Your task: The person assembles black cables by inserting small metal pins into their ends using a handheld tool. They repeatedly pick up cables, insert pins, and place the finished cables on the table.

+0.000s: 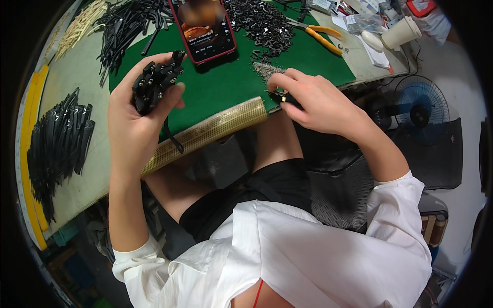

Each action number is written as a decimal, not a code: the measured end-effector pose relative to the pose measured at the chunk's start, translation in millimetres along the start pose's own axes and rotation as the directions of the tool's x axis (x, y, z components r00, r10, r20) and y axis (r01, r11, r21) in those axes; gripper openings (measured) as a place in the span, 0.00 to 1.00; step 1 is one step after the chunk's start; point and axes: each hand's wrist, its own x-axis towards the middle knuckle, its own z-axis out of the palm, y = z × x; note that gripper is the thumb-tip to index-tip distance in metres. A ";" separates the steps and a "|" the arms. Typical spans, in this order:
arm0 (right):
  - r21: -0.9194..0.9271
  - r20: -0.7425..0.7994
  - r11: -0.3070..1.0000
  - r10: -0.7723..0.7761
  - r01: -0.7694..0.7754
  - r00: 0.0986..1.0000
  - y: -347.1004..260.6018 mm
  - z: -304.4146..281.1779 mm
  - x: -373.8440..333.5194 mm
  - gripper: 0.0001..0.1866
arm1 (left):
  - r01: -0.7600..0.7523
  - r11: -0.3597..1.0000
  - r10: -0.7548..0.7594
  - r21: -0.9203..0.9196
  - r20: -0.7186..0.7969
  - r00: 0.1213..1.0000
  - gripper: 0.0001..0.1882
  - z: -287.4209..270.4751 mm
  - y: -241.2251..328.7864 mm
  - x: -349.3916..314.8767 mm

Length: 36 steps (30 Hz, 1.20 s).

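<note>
My left hand (128,105) is closed around a bundle of black strips (154,82) whose ends carry small shiny metal bits. One loose strip (174,138) hangs below that hand, over the edge of the green mat (226,82). At the right of the mat my right hand (321,102) is closed, thumb and fingers pinched on a small dark part with a brass-coloured spot (283,98). Just beyond those fingers lies a heap of tiny grey metal pieces (264,69), partly hidden by the hand. Behind it spreads a large pile of small black parts (259,28).
A red-cased phone (210,43) stands on the mat. Orange-handled pliers (323,38) lie at the far right, near a pale cup (400,33). Black strips (59,149) lie at left beside a yellow edge strip (33,164). A gold mesh-patterned roll (210,128) lines the near edge. A fan (421,105) stands right.
</note>
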 end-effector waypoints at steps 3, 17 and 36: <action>0.002 0.006 1.000 -0.007 0.007 1.000 -1.4 -0.2 1.6 0.14 | -0.002 1.000 0.002 0.013 -0.012 1.000 0.17 -0.9 -1.9 -3.5; -0.067 0.014 0.997 -0.028 0.028 1.000 -10.3 -1.2 11.7 0.15 | -0.062 0.998 0.061 -0.019 -0.028 0.998 0.09 12.9 -3.5 -26.5; 0.985 0.051 0.164 -0.043 -0.043 0.998 -89.3 -11.7 4.7 0.18 | -0.445 0.834 0.508 0.327 -0.139 0.850 0.11 24.3 -6.2 -35.9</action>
